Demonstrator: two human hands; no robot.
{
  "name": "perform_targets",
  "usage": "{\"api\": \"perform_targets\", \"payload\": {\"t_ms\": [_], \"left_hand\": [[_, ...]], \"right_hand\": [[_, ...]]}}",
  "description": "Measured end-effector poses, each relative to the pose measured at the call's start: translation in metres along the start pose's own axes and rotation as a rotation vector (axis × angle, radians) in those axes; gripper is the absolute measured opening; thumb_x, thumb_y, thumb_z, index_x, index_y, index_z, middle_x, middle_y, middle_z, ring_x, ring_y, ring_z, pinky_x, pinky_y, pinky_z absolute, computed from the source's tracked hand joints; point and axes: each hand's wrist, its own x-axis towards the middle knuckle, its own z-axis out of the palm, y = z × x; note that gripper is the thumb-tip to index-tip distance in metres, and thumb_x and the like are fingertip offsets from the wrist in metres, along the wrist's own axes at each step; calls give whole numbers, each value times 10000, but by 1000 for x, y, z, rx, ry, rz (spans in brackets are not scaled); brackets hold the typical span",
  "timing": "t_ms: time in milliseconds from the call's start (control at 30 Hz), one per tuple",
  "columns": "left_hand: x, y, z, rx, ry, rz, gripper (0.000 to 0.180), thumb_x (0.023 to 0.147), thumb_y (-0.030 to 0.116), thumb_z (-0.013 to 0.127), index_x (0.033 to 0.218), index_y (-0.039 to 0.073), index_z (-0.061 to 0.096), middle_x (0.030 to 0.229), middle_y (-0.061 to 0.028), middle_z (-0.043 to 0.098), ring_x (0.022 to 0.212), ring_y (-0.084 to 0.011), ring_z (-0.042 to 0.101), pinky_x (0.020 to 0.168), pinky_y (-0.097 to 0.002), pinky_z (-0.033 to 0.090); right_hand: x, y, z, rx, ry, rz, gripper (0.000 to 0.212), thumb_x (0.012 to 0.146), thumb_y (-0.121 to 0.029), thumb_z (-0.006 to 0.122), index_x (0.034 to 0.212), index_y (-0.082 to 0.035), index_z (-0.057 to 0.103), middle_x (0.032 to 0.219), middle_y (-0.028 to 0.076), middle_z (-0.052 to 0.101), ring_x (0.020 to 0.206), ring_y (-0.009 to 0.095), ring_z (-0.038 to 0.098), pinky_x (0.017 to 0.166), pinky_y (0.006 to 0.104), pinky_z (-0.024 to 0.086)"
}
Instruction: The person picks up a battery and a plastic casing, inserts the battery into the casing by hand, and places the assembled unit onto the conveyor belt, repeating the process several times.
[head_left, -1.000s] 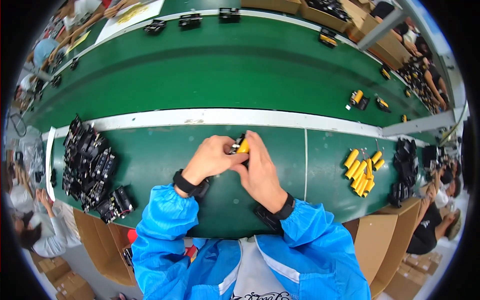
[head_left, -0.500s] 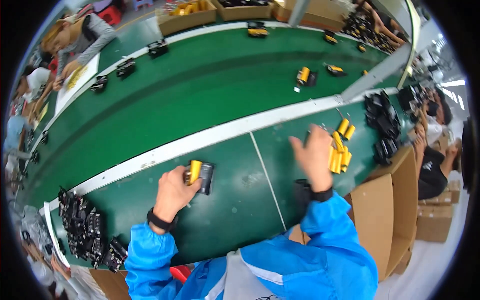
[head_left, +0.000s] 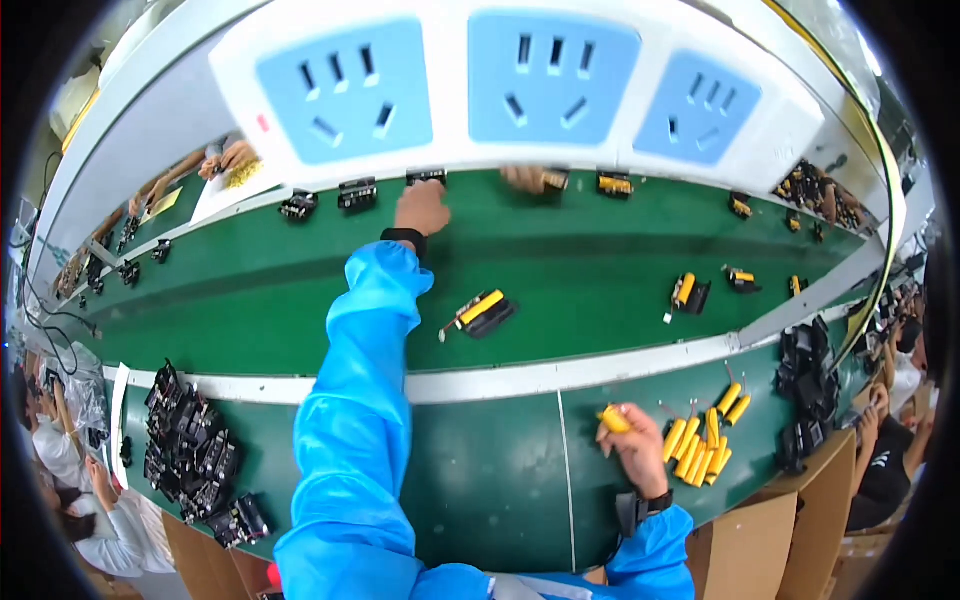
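Note:
My left hand (head_left: 423, 208) is stretched across the green belt to its far side, its fingers closed over a black electronic unit (head_left: 427, 177); the fingertips are partly hidden. Between the fingers of my right hand (head_left: 641, 455) is a yellow cylindrical battery (head_left: 615, 420), held above the near bench. Several more yellow batteries (head_left: 702, 448) with thin wires lie beside that hand. On the belt below my left hand rests a black casing (head_left: 492, 318) with a yellow battery in it. A black piece (head_left: 627, 513) sits by my right wrist.
A white power strip with blue sockets (head_left: 550, 80) spans the top. Black circuit units (head_left: 190, 450) are heaped at the left, black casings (head_left: 805, 375) at the right. A cardboard box (head_left: 745, 540) stands lower right. Another person's hand (head_left: 522, 179) touches a unit across the belt.
My left hand has left the near bench and reached to the belt's far side. A battery-and-casing unit now lies on the belt. My right hand has taken a battery. The view has tilted up.

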Motion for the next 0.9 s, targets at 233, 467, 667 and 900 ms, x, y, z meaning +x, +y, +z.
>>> {"api": "perform_targets", "payload": {"t_ms": [233, 467, 667, 900], "left_hand": [[-39, -24, 41, 646, 487, 213, 426, 758, 342, 715, 1085, 70, 692, 1210, -210, 590, 1132, -341, 556, 985, -437, 427], [-39, 27, -47, 534, 82, 117, 298, 750, 252, 687, 1019, 128, 720, 1146, -185, 568, 1147, -348, 498, 992, -484, 378], [-189, 61, -89, 384, -302, 274, 332, 647, 163, 719, 977, 191, 731, 1033, -126, 534, 1077, -311, 474, 913, -451, 368], [-351, 85, -86, 332, -283, 456, 394, 712, 127, 715, 1103, 121, 666, 1118, -141, 561, 1115, -342, 499, 894, -447, 409]], "right_hand": [[12, 34, 8, 10, -60, -189, 220, 942, -100, 565, 1130, -13, 491, 828, 135, 626, 679, 191, 575, 635, 274, 458], [16, 27, 26, 29, 32, -203, 317, 999, -227, 490, 1189, 24, 523, 824, 132, 632, 652, 184, 567, 607, 283, 449], [20, 21, 49, 11, 156, -219, 415, 1041, -286, 397, 1226, 56, 540, 799, 125, 633, 593, 168, 535, 556, 282, 436], [14, 0, 117, -238, -309, 67, 351, 1058, -251, 388, 1224, 22, 535, 872, 135, 682, 559, 117, 492, 521, 231, 405]]}}
